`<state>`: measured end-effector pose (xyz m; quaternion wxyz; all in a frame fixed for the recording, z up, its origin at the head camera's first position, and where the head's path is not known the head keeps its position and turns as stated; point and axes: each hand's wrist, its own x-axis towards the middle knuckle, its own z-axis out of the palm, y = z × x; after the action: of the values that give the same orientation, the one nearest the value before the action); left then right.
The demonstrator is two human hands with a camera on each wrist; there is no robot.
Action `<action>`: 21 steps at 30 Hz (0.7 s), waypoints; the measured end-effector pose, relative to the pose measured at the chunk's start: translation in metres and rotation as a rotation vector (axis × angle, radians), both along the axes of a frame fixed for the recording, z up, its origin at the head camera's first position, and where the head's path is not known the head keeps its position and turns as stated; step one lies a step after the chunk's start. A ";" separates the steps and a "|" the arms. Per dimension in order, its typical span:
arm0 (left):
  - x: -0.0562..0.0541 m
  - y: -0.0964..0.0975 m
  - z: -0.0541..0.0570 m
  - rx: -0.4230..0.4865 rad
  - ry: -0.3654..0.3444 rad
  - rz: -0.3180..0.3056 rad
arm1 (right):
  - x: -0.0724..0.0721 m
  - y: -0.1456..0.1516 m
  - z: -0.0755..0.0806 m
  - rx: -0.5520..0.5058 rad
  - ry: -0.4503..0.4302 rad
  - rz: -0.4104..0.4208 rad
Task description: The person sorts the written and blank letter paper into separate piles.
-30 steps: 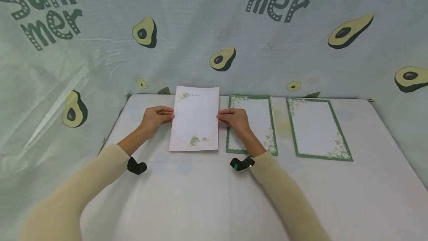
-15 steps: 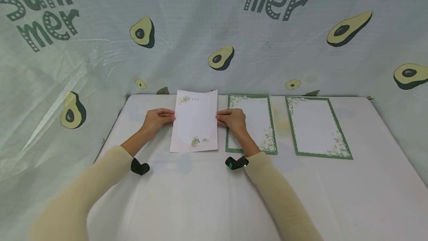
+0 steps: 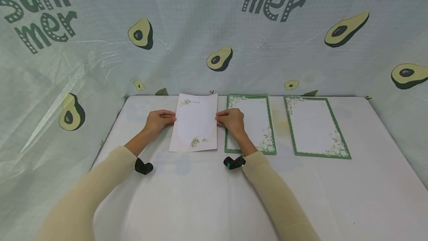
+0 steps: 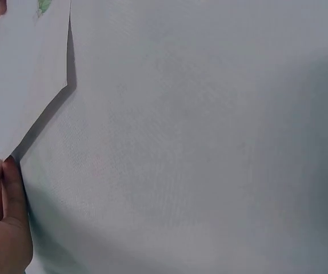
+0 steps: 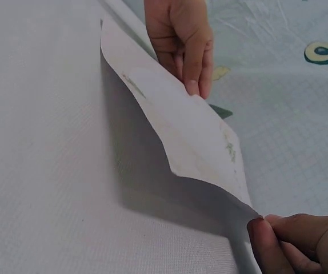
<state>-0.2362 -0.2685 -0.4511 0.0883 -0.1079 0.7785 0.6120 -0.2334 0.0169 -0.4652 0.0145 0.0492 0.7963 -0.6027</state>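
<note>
A pale sheet of paper [image 3: 195,124] with small green plant prints is held between both hands in the head view. My left hand [image 3: 159,122] pinches its left edge between thumb and fingers, and my right hand [image 3: 232,120] pinches the right edge. In the right wrist view the paper [image 5: 181,120] bows and stands off the tabletop, casting a shadow below it. The left wrist view shows the thumb and fingers of my left hand [image 4: 4,217] on the paper's edge [image 4: 32,74].
Right of the held paper lies a green-bordered sheet [image 3: 249,118], partly covered by my right hand and forearm. Another green-bordered sheet [image 3: 317,127] lies farther right. The white table [image 3: 200,196] ends at a hanging sheet printed with avocados [image 3: 219,59].
The held paper's top edge has come down in the head view and its surface has tilted. Both hands keep their pinch on it and have shifted only slightly. The green-bordered sheets stay put.
</note>
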 end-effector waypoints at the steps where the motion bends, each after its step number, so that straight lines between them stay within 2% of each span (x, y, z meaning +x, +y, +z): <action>1: 0.000 -0.001 -0.001 0.010 0.005 -0.001 | 0.000 0.000 0.000 0.003 0.003 0.000; 5: -0.002 -0.002 -0.003 0.001 0.022 0.001 | -0.001 0.000 0.003 0.016 0.000 0.014; 9: -0.003 0.000 0.000 -0.091 0.038 0.001 | -0.003 0.003 0.007 0.022 -0.002 0.044; 14: -0.001 0.005 0.011 -0.236 0.040 -0.015 | -0.002 0.013 0.014 0.069 0.045 0.063; 18: -0.001 0.008 0.022 -0.347 0.058 -0.025 | 0.000 0.028 0.026 0.073 0.109 0.071; 21: -0.003 0.012 0.031 -0.391 0.080 -0.039 | 0.001 0.042 0.034 0.088 0.157 0.086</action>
<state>-0.2389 -0.2566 -0.4202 0.0465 -0.0836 0.8873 0.4511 -0.2324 0.0584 -0.4312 -0.0241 -0.0319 0.8222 -0.5678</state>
